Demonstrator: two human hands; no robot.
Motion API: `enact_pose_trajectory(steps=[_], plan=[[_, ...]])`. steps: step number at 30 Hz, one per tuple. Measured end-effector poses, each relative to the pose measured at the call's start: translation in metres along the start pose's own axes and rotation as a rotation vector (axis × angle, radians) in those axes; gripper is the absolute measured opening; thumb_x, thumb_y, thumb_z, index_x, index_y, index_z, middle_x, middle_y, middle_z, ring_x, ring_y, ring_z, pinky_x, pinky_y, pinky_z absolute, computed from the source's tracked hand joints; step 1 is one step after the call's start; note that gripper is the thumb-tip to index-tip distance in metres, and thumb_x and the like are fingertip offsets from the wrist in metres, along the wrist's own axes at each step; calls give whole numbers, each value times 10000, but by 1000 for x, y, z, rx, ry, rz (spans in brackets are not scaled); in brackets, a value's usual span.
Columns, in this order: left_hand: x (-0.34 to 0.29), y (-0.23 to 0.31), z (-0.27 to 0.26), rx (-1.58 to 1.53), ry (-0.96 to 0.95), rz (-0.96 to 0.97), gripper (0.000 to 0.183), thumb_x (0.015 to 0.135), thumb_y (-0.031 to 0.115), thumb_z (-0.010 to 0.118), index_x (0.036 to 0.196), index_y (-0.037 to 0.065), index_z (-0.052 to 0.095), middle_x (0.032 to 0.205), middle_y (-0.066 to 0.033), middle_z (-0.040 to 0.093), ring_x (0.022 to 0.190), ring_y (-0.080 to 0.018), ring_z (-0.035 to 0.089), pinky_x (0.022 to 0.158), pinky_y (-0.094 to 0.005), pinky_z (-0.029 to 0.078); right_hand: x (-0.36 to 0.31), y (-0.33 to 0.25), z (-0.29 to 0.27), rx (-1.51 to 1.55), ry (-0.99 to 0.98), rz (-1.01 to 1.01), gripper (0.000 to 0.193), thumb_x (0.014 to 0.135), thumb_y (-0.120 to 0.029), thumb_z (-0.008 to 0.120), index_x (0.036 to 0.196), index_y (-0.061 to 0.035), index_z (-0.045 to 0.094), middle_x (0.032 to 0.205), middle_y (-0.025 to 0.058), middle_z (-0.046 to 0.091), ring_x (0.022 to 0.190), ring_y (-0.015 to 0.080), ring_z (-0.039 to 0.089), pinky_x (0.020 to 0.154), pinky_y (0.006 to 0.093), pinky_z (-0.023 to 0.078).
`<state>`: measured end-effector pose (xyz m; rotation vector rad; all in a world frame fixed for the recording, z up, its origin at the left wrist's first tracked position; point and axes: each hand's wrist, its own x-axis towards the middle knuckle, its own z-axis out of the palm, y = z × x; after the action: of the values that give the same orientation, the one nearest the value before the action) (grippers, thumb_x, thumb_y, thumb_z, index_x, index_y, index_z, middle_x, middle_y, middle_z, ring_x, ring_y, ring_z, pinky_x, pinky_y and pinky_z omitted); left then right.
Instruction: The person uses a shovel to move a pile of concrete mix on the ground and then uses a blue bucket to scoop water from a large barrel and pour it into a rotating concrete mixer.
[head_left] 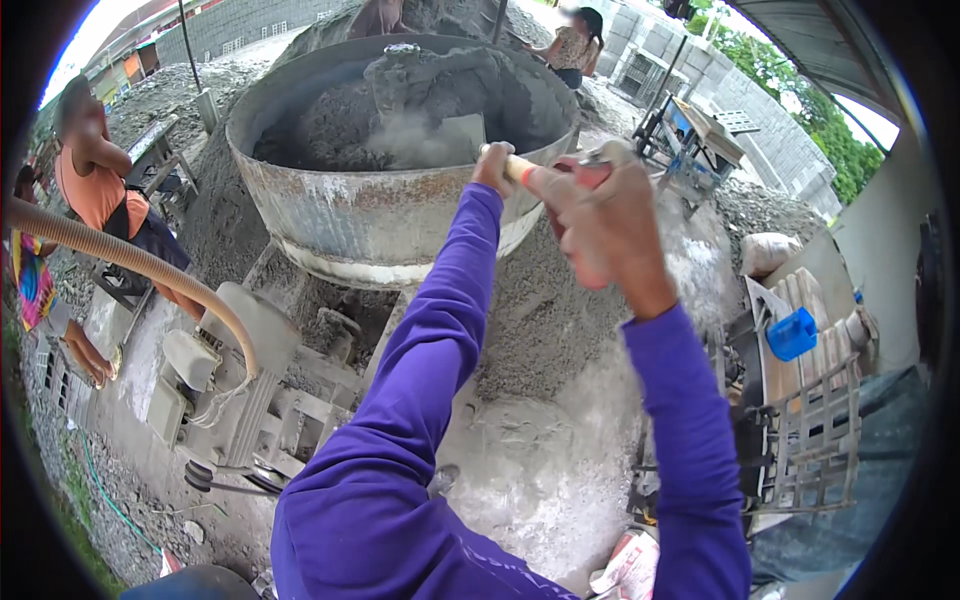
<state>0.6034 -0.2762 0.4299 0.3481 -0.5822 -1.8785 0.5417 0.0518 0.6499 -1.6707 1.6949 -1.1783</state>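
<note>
Both of my hands grip a shovel (522,172) that reaches over the near right rim of a large round mixing drum (345,215). Lower on its pale wooden shaft, close to the rim, is my left hand (492,168), fingers wrapped round it. My right hand (625,225) is closed at the upper end, by the red handle, and looks slightly blurred. The grey blade (463,133) shows inside the drum, in a haze of dust. Grey powdery mix (335,125) lies heaped in the drum, partly hidden by the dust.
Motor housing and a frame (262,325) with a ribbed hose (150,250) stand left of the drum. People stand at left (100,190) and far right (575,45). Grey mix (550,340) is piled below the drum. Stacked sacks (800,310) and a blue container (792,334) are at right.
</note>
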Motion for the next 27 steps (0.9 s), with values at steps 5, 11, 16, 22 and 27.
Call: enact_pose_trajectory(steps=[5, 11, 16, 22, 27], plan=[[-41, 128, -74, 345, -73, 555, 296, 747, 188, 667, 946, 60, 489, 766, -69, 519, 670, -199, 548, 601, -345, 488, -62, -53, 10, -364, 14, -660, 378, 773, -218, 654, 965, 71, 504, 817, 255, 628, 651, 295, 658, 573, 364, 518], [-114, -35, 99, -214, 62, 193, 302, 785, 184, 682, 947, 38, 472, 775, -51, 482, 711, -199, 549, 654, -321, 497, -111, 31, -77, -608, -61, -647, 275, 694, -65, 669, 878, -43, 466, 653, 114, 512, 559, 221, 565, 518, 377, 452], [-146, -44, 136, -173, -61, 245, 179, 832, 149, 621, 898, 50, 488, 715, -52, 502, 593, -189, 556, 539, -311, 504, -171, 74, -92, -560, 28, -798, 307, 617, -20, 690, 825, -60, 467, 654, 85, 474, 496, 256, 491, 484, 378, 411], [-160, -121, 127, -88, -12, 58, 172, 831, 209, 596, 895, 75, 511, 657, -31, 503, 510, -165, 539, 455, -294, 478, -218, 126, -80, -436, 151, -460, 262, 629, -46, 681, 803, -88, 489, 677, 99, 500, 576, 301, 539, 507, 398, 409], [-178, -132, 93, -100, -85, 40, 205, 847, 181, 580, 947, 35, 478, 722, -75, 514, 539, -212, 547, 489, -340, 499, -249, 133, -85, -515, 152, -655, 226, 667, -34, 678, 785, -84, 493, 666, 104, 536, 567, 303, 561, 514, 377, 432]])
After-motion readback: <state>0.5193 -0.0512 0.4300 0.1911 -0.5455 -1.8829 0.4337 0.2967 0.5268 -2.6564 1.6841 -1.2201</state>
